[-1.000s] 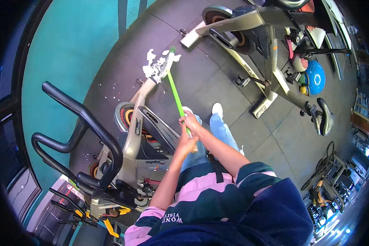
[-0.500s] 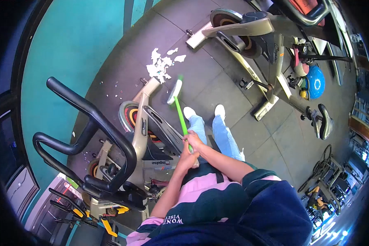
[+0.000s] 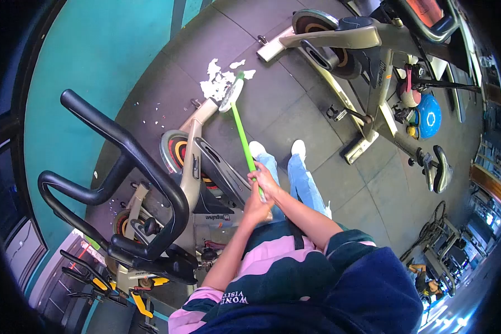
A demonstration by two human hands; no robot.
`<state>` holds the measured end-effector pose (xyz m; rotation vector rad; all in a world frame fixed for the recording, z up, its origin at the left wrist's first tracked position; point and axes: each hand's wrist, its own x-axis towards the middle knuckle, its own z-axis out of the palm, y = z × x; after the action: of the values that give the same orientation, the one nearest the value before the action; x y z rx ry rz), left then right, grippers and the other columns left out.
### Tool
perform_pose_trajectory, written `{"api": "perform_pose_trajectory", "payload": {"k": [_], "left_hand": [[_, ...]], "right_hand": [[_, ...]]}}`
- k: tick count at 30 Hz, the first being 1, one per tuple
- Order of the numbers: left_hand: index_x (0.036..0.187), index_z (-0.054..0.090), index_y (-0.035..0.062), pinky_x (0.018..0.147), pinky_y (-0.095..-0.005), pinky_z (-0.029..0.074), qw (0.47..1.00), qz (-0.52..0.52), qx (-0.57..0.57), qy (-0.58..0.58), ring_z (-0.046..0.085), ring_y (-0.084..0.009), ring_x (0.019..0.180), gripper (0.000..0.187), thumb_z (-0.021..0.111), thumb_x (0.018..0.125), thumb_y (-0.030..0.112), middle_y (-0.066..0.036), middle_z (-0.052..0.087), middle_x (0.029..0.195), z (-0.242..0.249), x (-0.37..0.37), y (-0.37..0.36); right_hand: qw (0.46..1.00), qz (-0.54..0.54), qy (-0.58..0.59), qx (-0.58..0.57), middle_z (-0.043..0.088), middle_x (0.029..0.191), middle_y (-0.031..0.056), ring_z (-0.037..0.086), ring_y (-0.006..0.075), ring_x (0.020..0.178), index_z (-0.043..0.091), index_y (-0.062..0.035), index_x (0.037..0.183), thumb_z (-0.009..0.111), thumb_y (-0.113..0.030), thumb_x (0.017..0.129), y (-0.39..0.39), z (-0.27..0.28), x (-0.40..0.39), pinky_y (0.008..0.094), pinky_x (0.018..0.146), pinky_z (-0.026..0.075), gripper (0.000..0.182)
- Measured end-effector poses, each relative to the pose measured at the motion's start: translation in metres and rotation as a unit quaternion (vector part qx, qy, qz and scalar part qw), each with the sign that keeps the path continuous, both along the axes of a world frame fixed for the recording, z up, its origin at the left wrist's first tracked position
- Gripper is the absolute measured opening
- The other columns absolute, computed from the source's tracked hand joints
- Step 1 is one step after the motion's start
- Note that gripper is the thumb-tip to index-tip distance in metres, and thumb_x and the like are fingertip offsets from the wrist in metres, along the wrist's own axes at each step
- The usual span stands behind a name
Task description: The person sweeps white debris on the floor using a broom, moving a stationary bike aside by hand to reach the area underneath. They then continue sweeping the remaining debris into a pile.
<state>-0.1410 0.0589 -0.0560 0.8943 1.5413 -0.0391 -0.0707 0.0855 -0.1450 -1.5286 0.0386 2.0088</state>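
Both hands grip the green handle of a broom (image 3: 242,137) in front of the person's body. The right hand (image 3: 266,181) sits higher on the handle, its fingers wrapped tight around it. The left hand (image 3: 257,207) holds the handle's near end just below, fingers also closed around it; the two hands are touching or nearly so.

The broom slants away from the person across the dark rubber floor (image 3: 295,117). Its pale head (image 3: 231,96) rests at the near edge of a pile of torn white paper scraps (image 3: 218,82), touching them. The pile lies just beyond the front foot of an exercise bike (image 3: 189,183) that stands to the person's left, with black handlebars (image 3: 122,167) looming close to the camera. Smaller white specks (image 3: 156,114) are scattered on the floor between the pile and the teal wall (image 3: 106,55).

The person's two white shoes (image 3: 277,148) stand on the floor just right of the broom handle, below light blue jeans (image 3: 295,181). A second exercise bike (image 3: 362,61) stands farther off to the right, and a blue ball (image 3: 428,116) lies beside it. More gym machines (image 3: 440,256) are at the lower right edge, too small to make out in detail.
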Motion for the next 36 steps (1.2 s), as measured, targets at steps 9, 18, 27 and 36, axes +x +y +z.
{"api": "perform_pose_trajectory", "payload": {"k": [9,18,27,36], "left_hand": [[0.13,0.024,0.0085,0.072,-0.0344,0.045,0.988,0.077,0.094,-0.1,0.056,-0.0243,0.088,0.072,0.059,0.068,0.01,-0.016,0.053,0.102,-0.012,-0.008,-0.024],[0.134,0.02,0.0076,0.076,-0.0333,0.044,0.995,0.05,0.087,-0.02,0.056,-0.0249,0.092,0.075,0.06,0.07,0.012,-0.018,0.054,0.106,-0.039,-0.019,0.067],[0.135,0.014,0.0091,0.077,-0.0316,0.043,0.989,0.097,0.047,-0.1,0.054,-0.0232,0.094,0.078,0.056,0.069,0.007,-0.016,0.05,0.107,0.014,-0.007,0.012],[0.135,0.02,0.0105,0.063,-0.0279,0.044,0.984,0.15,0.064,-0.067,0.054,-0.0161,0.077,0.072,0.054,0.071,0.003,-0.011,0.053,0.098,-0.03,-0.022,0.048]], "right_hand": [[0.997,0.025,-0.07,-0.03,0.05,0.069,0.008,0.049,0.0158,0.057,0.034,-0.0009,0.123,0.051,0.003,0.07,-0.013,-0.001,-0.002,0.0274,0.048,0.04,0.056],[0.998,-0.029,0.015,0.045,0.05,0.065,0.0081,0.048,0.0166,0.049,0.036,0.0003,0.121,0.051,0.004,0.071,0.087,-0.013,-0.019,0.0289,0.044,0.041,0.052],[0.978,0.111,-0.168,0.057,0.053,0.073,0.0091,0.051,0.0162,0.059,0.036,-0.0005,0.123,0.052,0.002,0.07,0.033,0.034,-0.003,0.0292,0.05,0.042,0.056],[0.995,0.058,-0.053,0.054,0.051,0.068,0.0084,0.049,0.0147,0.053,0.034,0.0,0.124,0.052,0.004,0.071,0.058,-0.053,-0.034,0.0256,0.046,0.041,0.056]]}}
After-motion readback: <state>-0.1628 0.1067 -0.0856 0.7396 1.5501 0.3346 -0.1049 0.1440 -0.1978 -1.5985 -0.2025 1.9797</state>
